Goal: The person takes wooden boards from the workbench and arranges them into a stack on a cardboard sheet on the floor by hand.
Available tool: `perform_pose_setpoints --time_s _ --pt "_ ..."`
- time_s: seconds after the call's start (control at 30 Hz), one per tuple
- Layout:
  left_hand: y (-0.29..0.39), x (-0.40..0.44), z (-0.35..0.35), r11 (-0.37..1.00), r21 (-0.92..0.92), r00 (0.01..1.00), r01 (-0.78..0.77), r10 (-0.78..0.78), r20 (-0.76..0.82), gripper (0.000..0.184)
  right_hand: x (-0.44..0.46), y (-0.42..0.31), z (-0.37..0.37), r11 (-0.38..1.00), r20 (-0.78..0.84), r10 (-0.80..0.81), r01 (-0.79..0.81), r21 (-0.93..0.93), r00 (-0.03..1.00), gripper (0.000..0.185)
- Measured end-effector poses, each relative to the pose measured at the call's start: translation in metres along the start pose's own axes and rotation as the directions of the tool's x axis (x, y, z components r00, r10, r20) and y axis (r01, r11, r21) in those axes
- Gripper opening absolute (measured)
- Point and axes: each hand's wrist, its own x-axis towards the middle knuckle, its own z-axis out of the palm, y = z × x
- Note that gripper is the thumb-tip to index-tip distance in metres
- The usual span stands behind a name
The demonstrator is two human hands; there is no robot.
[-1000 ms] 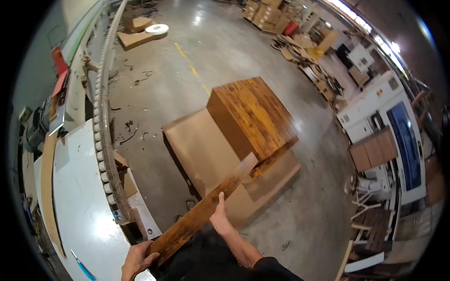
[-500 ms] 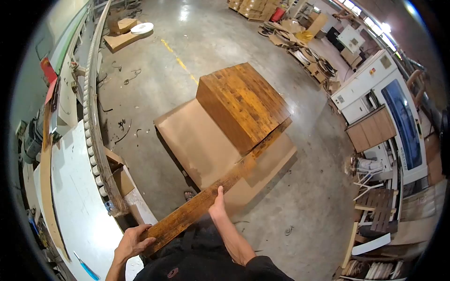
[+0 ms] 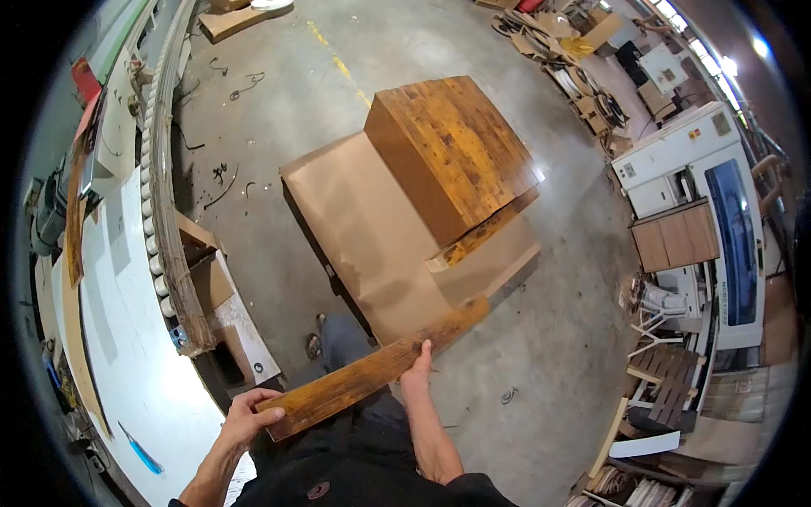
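Observation:
A long brown wood-grain board (image 3: 363,376) is held in front of my body, slanting up to the right. My left hand (image 3: 253,414) grips its lower left end, thumb on top. Toward the right part, my right hand (image 3: 416,372) holds the near edge, thumb up and the other fingers hidden under the board. Beyond it, a stack of wood-grain panels (image 3: 460,152) lies on a brown cardboard sheet (image 3: 359,228). Narrower wood-grain pieces (image 3: 486,232) lie along the near right side of the stack.
At the left are a white table (image 3: 127,321) with a blue-handled tool (image 3: 142,449) on it and a roller rail (image 3: 160,211). A white machine (image 3: 731,237) stands at the right. Cardboard and coiled strips (image 3: 583,93) lie at the back right.
The board has come away from the stack's near end, swung flatter and shifted to the right, still in both hands. The view has shifted, and the stack appears higher in it.

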Motion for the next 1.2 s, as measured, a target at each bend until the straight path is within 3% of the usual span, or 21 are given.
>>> perform_pose_setpoints --time_s 0.13,0.23,0.33,0.43,0.57,0.63,0.67,0.77,0.8,0.9,0.93,1.0,1.03,1.07,1.17,1.2 --pt "0.006 0.001 0.029 0.982 -0.162 0.995 0.097 -0.089 0.052 0.041 0.013 -0.022 -0.033 0.997 -0.041 -0.066 0.068 0.048 0.997 0.050" --pt "0.011 0.001 0.046 0.975 -0.132 0.983 0.179 -0.170 0.073 0.036 -0.005 -0.042 -0.019 0.997 -0.129 -0.068 0.071 0.019 0.989 0.049" --pt "-0.014 0.013 0.050 0.980 -0.126 0.985 0.152 -0.139 0.106 0.033 -0.009 -0.058 -0.021 0.997 -0.108 -0.066 0.069 0.025 0.992 0.049" --pt "-0.029 0.015 0.070 0.981 -0.149 0.992 0.126 -0.126 0.007 0.033 -0.001 -0.077 -0.037 0.996 -0.104 -0.076 0.069 -0.061 0.992 0.047" --pt "-0.036 0.016 0.119 0.948 -0.266 0.982 0.177 -0.188 -0.015 0.037 0.026 -0.114 -0.067 0.994 0.005 -0.108 0.109 -0.032 0.994 0.046" --pt "-0.074 0.036 0.141 0.977 -0.203 0.993 0.064 -0.082 -0.082 0.040 0.050 -0.139 -0.092 0.993 0.063 -0.115 0.115 0.013 0.991 0.045" --pt "-0.089 0.045 0.156 0.986 -0.163 0.992 0.024 -0.043 -0.116 0.040 0.048 -0.155 -0.092 0.987 0.012 -0.159 0.159 -0.019 0.987 0.044" --pt "-0.112 0.060 0.226 0.986 -0.151 0.977 -0.067 0.034 -0.212 0.038 0.060 -0.211 -0.109 0.971 0.112 -0.202 0.214 -0.110 0.973 0.043" --pt "-0.119 0.064 0.248 0.992 -0.110 0.979 -0.057 0.034 -0.201 0.035 0.072 -0.229 -0.120 0.955 0.121 -0.246 0.262 -0.142 0.962 0.043" --pt "-0.148 0.068 0.309 0.996 -0.069 0.980 -0.060 0.046 -0.191 0.028 0.094 -0.284 -0.145 0.973 0.193 -0.174 0.198 -0.118 0.966 0.043" --pt "-0.149 0.060 0.334 0.995 -0.095 0.976 -0.022 0.001 -0.218 0.026 0.101 -0.302 -0.157 0.974 0.319 -0.144 0.191 -0.120 0.937 0.041" --pt "-0.146 0.053 0.382 0.985 -0.171 0.971 0.012 -0.053 -0.234 0.025 0.119 -0.331 -0.168 0.981 0.314 -0.112 0.155 -0.114 0.943 0.041" --pt "-0.151 0.054 0.391 0.996 -0.065 0.953 0.064 -0.080 -0.294 0.026 0.126 -0.345 -0.177 0.981 0.313 -0.088 0.136 -0.136 0.946 0.042" --pt "-0.152 0.052 0.404 0.996 -0.085 0.966 0.038 -0.058 -0.251 0.026 0.125 -0.359 -0.172 0.981 0.152 -0.083 0.107 -0.162 0.985 0.034" --pt "-0.160 0.067 0.433 0.992 -0.082 0.965 -0.098 0.075 -0.250 0.037 0.133 -0.399 -0.151 0.971 0.307 -0.104 0.163 -0.176 0.946 0.027" --pt "-0.155 0.071 0.448 0.987 -0.069 0.957 -0.144 0.122 -0.262 0.042 0.141 -0.408 -0.141 0.952 0.243 -0.100 0.164 -0.259 0.965 0.025"
